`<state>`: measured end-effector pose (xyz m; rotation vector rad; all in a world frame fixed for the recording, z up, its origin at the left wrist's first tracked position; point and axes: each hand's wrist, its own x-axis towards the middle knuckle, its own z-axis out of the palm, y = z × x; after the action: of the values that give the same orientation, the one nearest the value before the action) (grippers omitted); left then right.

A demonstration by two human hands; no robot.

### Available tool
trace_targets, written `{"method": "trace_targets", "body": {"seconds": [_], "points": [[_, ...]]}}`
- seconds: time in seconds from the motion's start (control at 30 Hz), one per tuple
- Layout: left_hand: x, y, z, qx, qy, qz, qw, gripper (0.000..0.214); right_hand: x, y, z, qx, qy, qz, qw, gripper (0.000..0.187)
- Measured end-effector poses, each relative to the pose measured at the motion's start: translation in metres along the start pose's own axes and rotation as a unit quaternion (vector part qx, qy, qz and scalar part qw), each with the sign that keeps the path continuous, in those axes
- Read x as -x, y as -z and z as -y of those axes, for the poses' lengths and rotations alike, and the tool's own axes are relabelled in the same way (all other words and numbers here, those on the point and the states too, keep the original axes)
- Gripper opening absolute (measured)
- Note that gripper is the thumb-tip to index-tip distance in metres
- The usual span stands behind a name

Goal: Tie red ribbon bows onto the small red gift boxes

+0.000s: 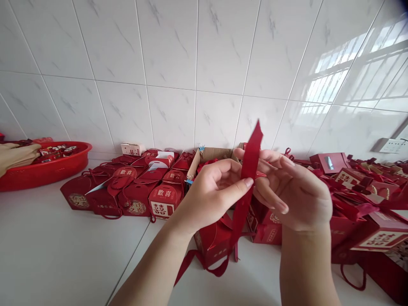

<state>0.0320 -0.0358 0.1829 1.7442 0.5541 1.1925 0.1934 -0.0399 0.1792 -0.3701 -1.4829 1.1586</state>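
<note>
A red ribbon (251, 161) hangs upright between my hands, its pointed end up and its lower length looping down to the table. My left hand (219, 182) pinches it between thumb and fingers. Just right of the ribbon, my right hand (290, 187) has its palm turned up and its fingers apart. Some of its fingertips lie behind the ribbon, so whether they touch it I cannot tell. Below my hands stands a red gift box (215, 244), partly hidden by the ribbon and my left hand.
Several red gift boxes with cords (134, 191) stand on the left of the white table (63, 255). More boxes with ribbons (379, 229) crowd the right. An open cardboard box (216, 154) is behind my hands. Another person's hand (19, 157) is over a red basin (47, 172).
</note>
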Motion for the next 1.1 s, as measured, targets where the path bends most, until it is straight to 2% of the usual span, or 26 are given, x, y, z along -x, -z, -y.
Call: {"method": "trace_targets", "body": {"seconds": [0.13,0.17,0.23,0.3,0.37,0.5,0.6,0.83,0.97,1.1], "points": [[0.000,0.006,-0.001,-0.056,-0.026,-0.074,0.995,0.009,-0.004,-0.007,-0.010,0.104,0.008,-0.098,0.990,0.018],[0.000,0.008,-0.002,-0.061,-0.032,-0.087,0.994,0.008,-0.005,-0.008,-0.013,0.127,-0.003,-0.092,0.988,0.019],[0.001,0.012,-0.002,-0.074,-0.042,-0.109,0.990,0.009,-0.006,-0.009,-0.017,0.144,-0.048,-0.027,0.988,0.020],[0.001,0.015,-0.003,-0.091,-0.041,-0.128,0.987,0.012,-0.007,-0.010,-0.021,0.131,-0.090,0.048,0.986,0.021],[0.001,0.018,-0.003,-0.098,-0.028,-0.134,0.986,0.016,-0.008,-0.011,-0.023,0.113,-0.097,0.081,0.985,0.024],[0.000,0.026,-0.003,-0.123,-0.026,-0.145,0.982,0.017,-0.009,-0.014,-0.026,0.084,-0.108,0.084,0.987,0.025],[-0.001,0.032,-0.001,-0.156,-0.055,-0.182,0.969,0.015,-0.010,-0.017,-0.027,0.069,-0.140,0.083,0.984,0.023],[-0.006,0.046,0.008,-0.188,-0.081,-0.255,0.945,0.016,-0.010,-0.020,-0.028,0.085,-0.160,0.106,0.978,0.024],[-0.008,0.059,0.014,-0.182,-0.088,-0.294,0.934,0.015,-0.010,-0.021,-0.030,0.093,-0.169,0.110,0.975,0.022],[-0.009,0.075,0.016,-0.144,-0.103,-0.363,0.915,0.014,-0.011,-0.021,-0.031,0.104,-0.194,0.099,0.970,0.025]]}}
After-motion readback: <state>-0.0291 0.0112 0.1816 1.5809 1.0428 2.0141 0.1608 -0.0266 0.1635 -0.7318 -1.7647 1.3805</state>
